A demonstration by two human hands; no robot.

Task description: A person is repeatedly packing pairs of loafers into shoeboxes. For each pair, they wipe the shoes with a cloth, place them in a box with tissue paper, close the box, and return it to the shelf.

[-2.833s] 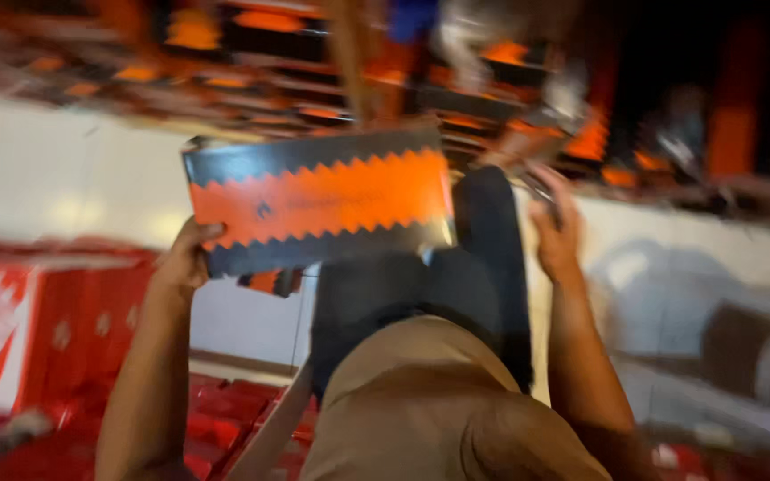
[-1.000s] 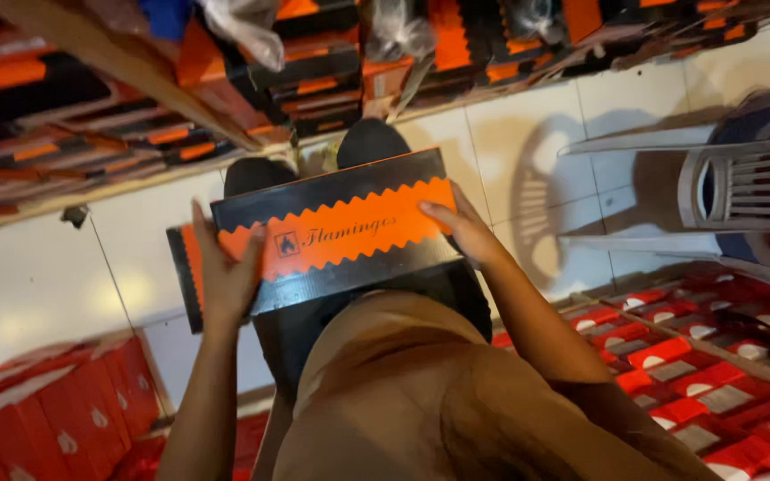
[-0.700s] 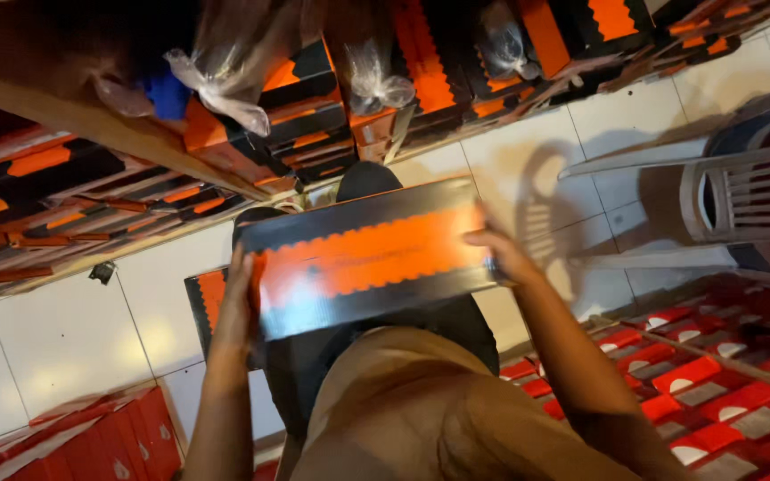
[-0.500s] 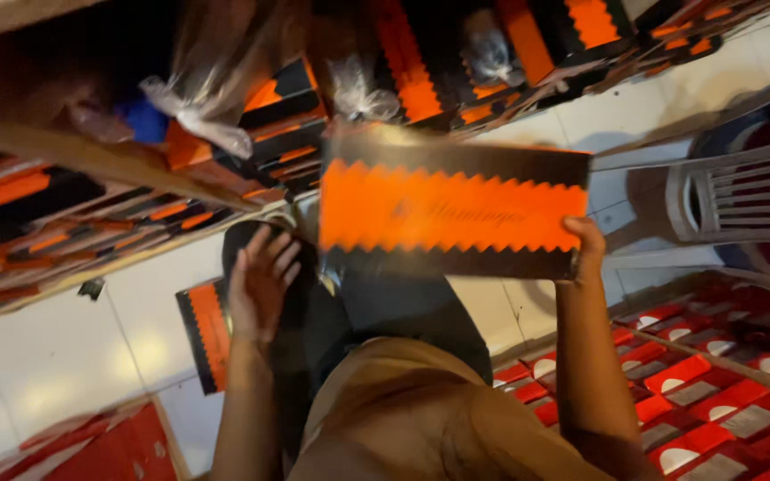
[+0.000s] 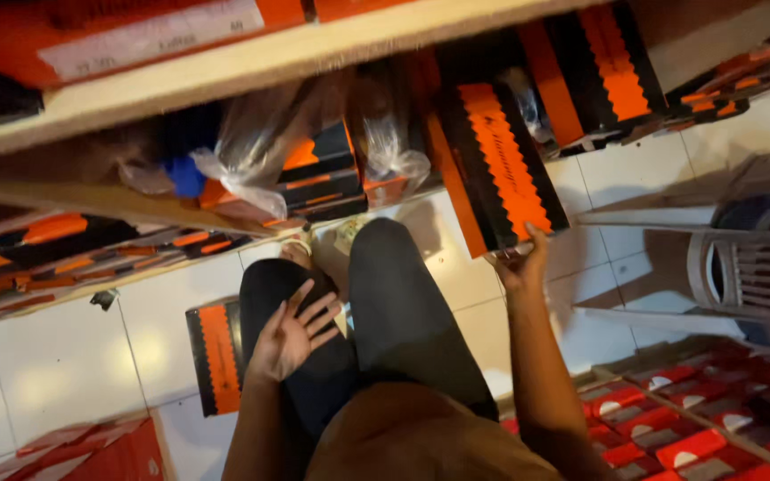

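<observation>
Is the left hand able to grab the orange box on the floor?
Probably yes. The left hand is open and empty, and the box lies beside the left leg with nothing covering it.

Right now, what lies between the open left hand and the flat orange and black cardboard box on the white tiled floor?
In the head view, only the person's dark trouser leg lies between left hand and box.

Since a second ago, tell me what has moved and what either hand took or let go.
The left hand let go of the orange-and-black box and now hangs open above the lap. The right hand alone carried the box up and right, turned on end, to the shelf. The second box on the floor and the plastic chair stayed put.
</observation>
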